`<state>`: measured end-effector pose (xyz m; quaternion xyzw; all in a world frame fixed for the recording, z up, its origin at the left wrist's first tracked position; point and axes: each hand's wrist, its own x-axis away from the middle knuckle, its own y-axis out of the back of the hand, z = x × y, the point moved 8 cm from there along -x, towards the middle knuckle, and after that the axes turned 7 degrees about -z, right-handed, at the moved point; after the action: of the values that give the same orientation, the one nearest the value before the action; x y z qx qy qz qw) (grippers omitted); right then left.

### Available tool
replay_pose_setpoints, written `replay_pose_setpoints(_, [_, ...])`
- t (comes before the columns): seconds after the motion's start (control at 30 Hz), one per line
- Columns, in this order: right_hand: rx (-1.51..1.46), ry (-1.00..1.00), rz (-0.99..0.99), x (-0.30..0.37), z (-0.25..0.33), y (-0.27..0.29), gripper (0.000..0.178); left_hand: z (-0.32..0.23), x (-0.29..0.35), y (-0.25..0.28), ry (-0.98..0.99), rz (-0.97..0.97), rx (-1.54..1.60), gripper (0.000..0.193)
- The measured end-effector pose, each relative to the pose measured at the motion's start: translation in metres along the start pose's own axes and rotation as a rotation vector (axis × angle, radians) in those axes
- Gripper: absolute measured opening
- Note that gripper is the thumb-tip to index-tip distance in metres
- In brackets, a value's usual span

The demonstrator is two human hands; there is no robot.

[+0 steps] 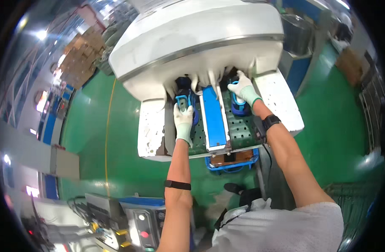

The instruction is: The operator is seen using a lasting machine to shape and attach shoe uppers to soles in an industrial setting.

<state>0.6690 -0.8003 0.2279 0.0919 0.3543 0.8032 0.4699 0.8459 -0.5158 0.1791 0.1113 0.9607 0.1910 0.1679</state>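
In a white glove, my left hand (183, 119) has its thumb and fingers around the near end of a dark blue, shoe-like piece (195, 116) with a light blue loop. This piece lies on the left perforated green belt (198, 142). My right hand (245, 89), gloved alike, grips a second blue, shoe-like piece (240, 110) on the right perforated belt (243, 131). The far ends of both pieces reach toward the machine's openings, where hanging strips and shadow partly hide them. Their exact kind is unclear.
A big white machine (201, 38) stands over both belts, which a blue divider strip (214, 117) separates. Below its front edge sits a blue-framed cart (234, 160). A control box with a red button (144, 234) is at lower left. Stacked cartons (79, 56) stand far left.
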Motion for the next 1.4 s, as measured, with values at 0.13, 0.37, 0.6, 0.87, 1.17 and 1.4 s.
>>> replay_pose_setpoints(0.13, [-0.007,0.411,-0.369,0.035,0.03,-0.003,0.075,-0.012,0.082,0.054,-0.089,-0.097,0.063,0.074])
replay_pose_setpoints(0.37, [-0.596,0.369,1.119,0.388,0.129,-0.165,0.053,0.169,0.478,0.23,0.742,0.085,-0.239,0.052])
replay_pose_setpoints(0.6, [0.254,1.164,2.159,0.68,0.045,-0.218,0.068,0.113,1.096,0.35,1.276,-1.87,-0.046,0.03])
replay_pose_setpoints(0.87, [0.629,1.484,2.066,0.833,0.037,-0.219,0.065,0.013,1.298,0.121,1.644,-2.642,-0.036,0.069])
replay_pose_setpoints(1.17, [0.984,1.595,1.824,0.849,0.022,-0.257,0.047,-0.131,1.469,0.171,1.712,-2.664,-0.825,0.1])
replay_pose_setpoints(1.4, [1.0,1.966,1.778,0.99,0.034,-0.189,0.05,-0.136,1.552,0.157,1.942,-2.369,-1.216,0.037])
